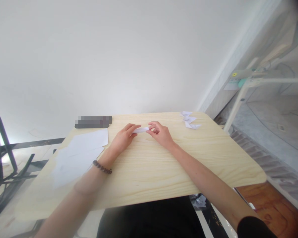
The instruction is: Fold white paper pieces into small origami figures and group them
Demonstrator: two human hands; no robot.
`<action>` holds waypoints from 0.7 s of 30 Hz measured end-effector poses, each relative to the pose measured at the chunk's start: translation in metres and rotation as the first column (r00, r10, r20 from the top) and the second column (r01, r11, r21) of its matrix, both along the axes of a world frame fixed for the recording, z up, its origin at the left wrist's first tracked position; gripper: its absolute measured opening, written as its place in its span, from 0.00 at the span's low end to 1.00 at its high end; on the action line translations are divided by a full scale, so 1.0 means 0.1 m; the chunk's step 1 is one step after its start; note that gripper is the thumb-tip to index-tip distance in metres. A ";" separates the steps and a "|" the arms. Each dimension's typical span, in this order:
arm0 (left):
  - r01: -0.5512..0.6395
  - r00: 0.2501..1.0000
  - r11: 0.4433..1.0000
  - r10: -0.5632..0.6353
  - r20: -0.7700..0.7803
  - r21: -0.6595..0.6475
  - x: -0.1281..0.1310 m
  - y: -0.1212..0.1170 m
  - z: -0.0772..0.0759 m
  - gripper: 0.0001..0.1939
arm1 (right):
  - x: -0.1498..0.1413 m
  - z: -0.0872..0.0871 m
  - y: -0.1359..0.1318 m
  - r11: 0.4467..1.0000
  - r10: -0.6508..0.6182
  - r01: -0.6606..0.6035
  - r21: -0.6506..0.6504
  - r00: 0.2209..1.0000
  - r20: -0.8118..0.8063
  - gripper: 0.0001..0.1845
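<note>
A narrow strip of folded white paper (141, 130) is held level just above the wooden table (149, 175). My left hand (124, 137) grips its left end between thumb and fingers; a dark beaded bracelet (102, 167) circles that wrist. At the strip's right end, my right hand (161, 134) pinches it with thumb and forefinger, the other fingers curled. The ends of the paper are partly covered by my fingers. Several folded white paper pieces (190, 119) with pointed tips lie to the right, near the table's back edge.
Flat white paper sheets (76, 155) lie on the table's left side. Behind them is a dark, pixelated object (93, 122). A white wall (139, 59) rises behind the table. A black chair (1, 155) stands at left, and a white metal frame (238, 102) at right.
</note>
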State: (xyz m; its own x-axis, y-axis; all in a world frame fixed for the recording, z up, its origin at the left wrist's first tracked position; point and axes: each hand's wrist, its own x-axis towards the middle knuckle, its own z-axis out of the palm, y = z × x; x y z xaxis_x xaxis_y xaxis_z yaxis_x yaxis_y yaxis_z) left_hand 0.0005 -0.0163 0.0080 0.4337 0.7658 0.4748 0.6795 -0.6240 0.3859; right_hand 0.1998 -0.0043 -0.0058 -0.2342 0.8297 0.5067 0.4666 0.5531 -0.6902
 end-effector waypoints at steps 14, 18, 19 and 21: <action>-0.014 1.000 0.995 0.015 -0.013 0.101 -0.01 0.00 0.03 0.09 | 0.03 0.01 0.02 0.997 0.064 -0.065 0.031 0.998 0.010 0.11; -0.009 0.998 1.000 0.008 0.060 0.017 0.03 -0.03 0.04 0.11 | 0.02 0.02 0.01 0.997 0.078 -0.079 0.023 0.997 0.014 0.11; -0.018 0.997 1.000 0.019 0.078 -0.014 0.03 -0.04 0.04 0.12 | 0.02 0.02 0.00 0.996 0.085 -0.085 0.004 0.996 0.014 0.11; -0.050 0.992 0.996 0.059 0.116 -0.076 0.04 -0.04 0.03 0.13 | 0.01 0.02 0.00 0.994 0.103 -0.103 -0.048 0.995 0.003 0.11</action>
